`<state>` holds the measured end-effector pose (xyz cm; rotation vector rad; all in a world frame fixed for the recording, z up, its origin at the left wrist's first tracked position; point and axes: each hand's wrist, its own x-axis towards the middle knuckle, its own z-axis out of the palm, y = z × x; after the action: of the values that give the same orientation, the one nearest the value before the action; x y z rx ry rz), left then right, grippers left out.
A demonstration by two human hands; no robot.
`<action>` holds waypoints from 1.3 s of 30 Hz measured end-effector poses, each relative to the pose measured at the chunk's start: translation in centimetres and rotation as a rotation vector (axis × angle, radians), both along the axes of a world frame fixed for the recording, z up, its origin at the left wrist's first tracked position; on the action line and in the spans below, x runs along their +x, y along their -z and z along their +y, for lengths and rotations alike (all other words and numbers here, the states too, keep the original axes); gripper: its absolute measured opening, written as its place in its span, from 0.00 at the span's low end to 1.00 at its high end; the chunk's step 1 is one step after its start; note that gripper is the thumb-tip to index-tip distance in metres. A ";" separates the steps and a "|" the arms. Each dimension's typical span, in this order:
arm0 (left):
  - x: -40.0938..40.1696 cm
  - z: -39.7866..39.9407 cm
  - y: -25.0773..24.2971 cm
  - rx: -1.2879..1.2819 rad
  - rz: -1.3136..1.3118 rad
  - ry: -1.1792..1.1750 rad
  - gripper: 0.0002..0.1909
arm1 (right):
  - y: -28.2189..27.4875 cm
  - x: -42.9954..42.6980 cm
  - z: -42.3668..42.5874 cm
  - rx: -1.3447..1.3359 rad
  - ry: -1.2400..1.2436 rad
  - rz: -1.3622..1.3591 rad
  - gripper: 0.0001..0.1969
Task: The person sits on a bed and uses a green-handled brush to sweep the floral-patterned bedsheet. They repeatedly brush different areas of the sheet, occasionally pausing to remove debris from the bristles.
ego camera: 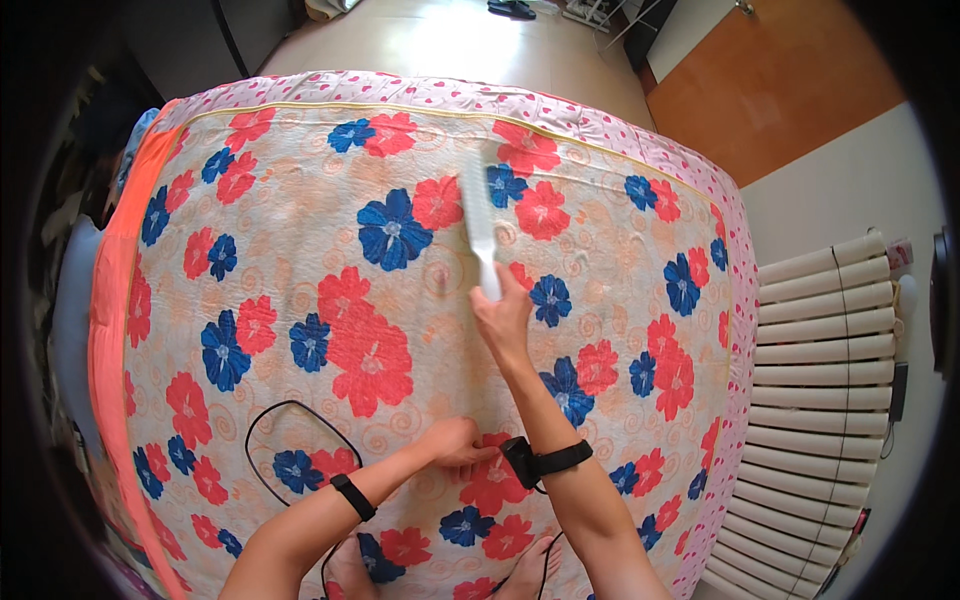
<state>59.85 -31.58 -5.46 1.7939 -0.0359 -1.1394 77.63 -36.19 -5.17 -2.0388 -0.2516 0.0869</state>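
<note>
My right hand [501, 311] grips the handle of a white long-handled bed brush [478, 206]. The head of the brush points away from me over the flowered bed cover [442, 337] and is blurred. Lower down, my left hand [456, 444] rests palm-down on the cover beside a red printed flower, with nothing visible in it. The cover is pale, with red and blue flowers, and shows slight wrinkles near the brush. Both wrists wear black straps; a small black device sits on the right one.
A black cable [289, 405] loops over the cover on the left. My bare feet [536, 566] are on the bed at the bottom. A white radiator [817, 375] stands along the right side, near a brown wooden door [780, 82]. Dark shoes [512, 9] lie on the floor beyond.
</note>
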 end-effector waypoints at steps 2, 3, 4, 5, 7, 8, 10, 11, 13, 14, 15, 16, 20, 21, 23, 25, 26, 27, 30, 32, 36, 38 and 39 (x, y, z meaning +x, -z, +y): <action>-0.1 -0.1 0.4 -0.035 0.088 -0.036 0.30 | -0.1 -0.2 -0.4 0.132 -0.035 0.125 0.17; -0.4 -0.1 0.7 -0.004 -0.054 -0.012 0.29 | -0.4 0.4 -1.3 0.084 -0.026 0.095 0.17; -0.6 -0.1 1.0 0.055 -0.217 0.003 0.29 | -0.8 0.7 -2.5 0.222 0.013 0.097 0.12; -0.8 -0.2 1.2 0.100 -0.351 0.008 0.28 | -1.3 1.4 -3.8 0.301 0.071 0.214 0.08; -1.2 -0.1 1.5 0.137 -0.440 0.007 0.26 | -2.2 2.6 -6.6 0.442 0.202 0.284 0.09; -1.3 0.0 1.4 0.085 -0.418 -0.026 0.27 | -2.3 2.8 -7.3 0.471 0.353 0.276 0.09; -1.2 0.2 1.1 -0.003 -0.300 -0.039 0.27 | -1.9 2.0 -7.1 0.416 0.616 0.276 0.08; -1.1 0.3 0.9 -0.017 -0.246 -0.042 0.28 | -1.3 1.3 -6.2 0.313 0.591 0.224 0.09; -0.8 0.3 0.2 -0.071 -0.054 -0.049 0.28 | 0.4 -1.5 -3.0 0.171 0.484 0.066 0.11; -0.5 0.2 -0.1 -0.095 0.000 -0.051 0.29 | 1.0 -2.9 -1.5 0.127 0.424 0.058 0.12; -0.5 0.2 -0.4 -0.099 -0.012 -0.066 0.29 | 1.1 -3.5 -0.9 0.156 0.312 0.045 0.12; -0.3 0.2 -0.6 -0.128 0.048 -0.085 0.29 | 0.9 -3.8 -0.7 0.177 0.227 0.089 0.13; -0.5 0.3 -0.4 -0.038 -0.138 -0.013 0.29 | -1.9 -1.8 -5.8 0.332 0.051 0.423 0.12; -0.7 0.4 -0.2 -0.037 -0.163 -0.018 0.29 | -2.7 -1.4 -7.7 0.307 0.056 0.314 0.10; -1.1 0.4 0.3 -0.038 -0.204 -0.041 0.28 | -3.5 -0.1 -11.0 0.325 0.172 0.229 0.09; -1.3 0.2 0.8 -0.079 -0.185 -0.074 0.28 | -3.4 0.4 -12.7 0.409 0.459 0.288 0.09; -1.3 0.1 1.0 -0.006 -0.298 -0.056 0.28 | -3.0 0.0 -12.6 0.474 0.568 0.236 0.08; -1.4 0.1 1.0 0.033 -0.363 -0.043 0.28 | -2.5 -0.7 -11.8 0.466 0.646 0.296 0.09; -1.2 -0.1 0.9 0.001 -0.286 -0.038 0.28 | -0.5 -4.7 -6.9 0.055 0.573 0.148 0.12; -1.0 -0.1 0.7 -0.052 -0.145 -0.066 0.28 | -0.1 -8.1 -3.8 -0.134 0.284 -0.170 0.15; -0.9 -0.2 0.5 -0.052 -0.092 -0.069 0.29 | -1.4 -9.8 -4.2 0.238 0.055 0.292 0.09; -1.1 0.0 0.6 -0.015 -0.173 -0.044 0.29 | -2.8 -7.9 -7.2 0.302 0.092 0.297 0.09; -1.3 0.0 0.7 0.069 -0.328 0.009 0.29 | -3.4 -6.8 -8.5 0.290 0.160 0.257 0.09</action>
<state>58.56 -31.53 -6.16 2.0280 -0.2008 -0.8517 70.80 -44.68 -1.77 -1.7302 0.0582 0.1992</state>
